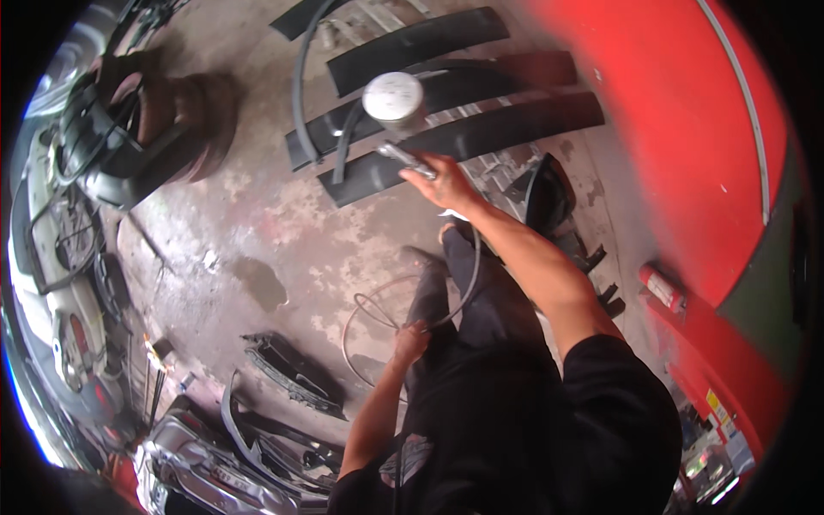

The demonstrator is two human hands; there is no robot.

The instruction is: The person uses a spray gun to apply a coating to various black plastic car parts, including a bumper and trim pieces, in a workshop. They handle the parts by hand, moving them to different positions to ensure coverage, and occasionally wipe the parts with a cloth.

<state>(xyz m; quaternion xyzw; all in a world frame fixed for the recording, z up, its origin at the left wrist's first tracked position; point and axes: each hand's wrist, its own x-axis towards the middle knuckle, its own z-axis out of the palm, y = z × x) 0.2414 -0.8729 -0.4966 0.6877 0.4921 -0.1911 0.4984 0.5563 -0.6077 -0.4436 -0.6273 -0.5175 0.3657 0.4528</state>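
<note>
My right hand [443, 184] is closed around the handle of a spray gun [400, 156], held out ahead of me. A round cup with a white top [393, 97] sits at the gun's far end. An air hose [477, 270] runs down from under that hand toward my left hand [412, 342], which is closed on it near my thigh. Loops of the hose [348, 330] hang out to the left. Beyond the gun lie several long, curved black panels [481, 129], laid roughly side by side; the cup hides part of them.
A large red panel [661, 112] rises at the right, with a red and white canister [661, 287] near its lower edge. At the far left stand stacked tyres [193, 129] and black plastic parts [107, 150]. More car parts [296, 373] lie at the lower left on the worn concrete floor [206, 223].
</note>
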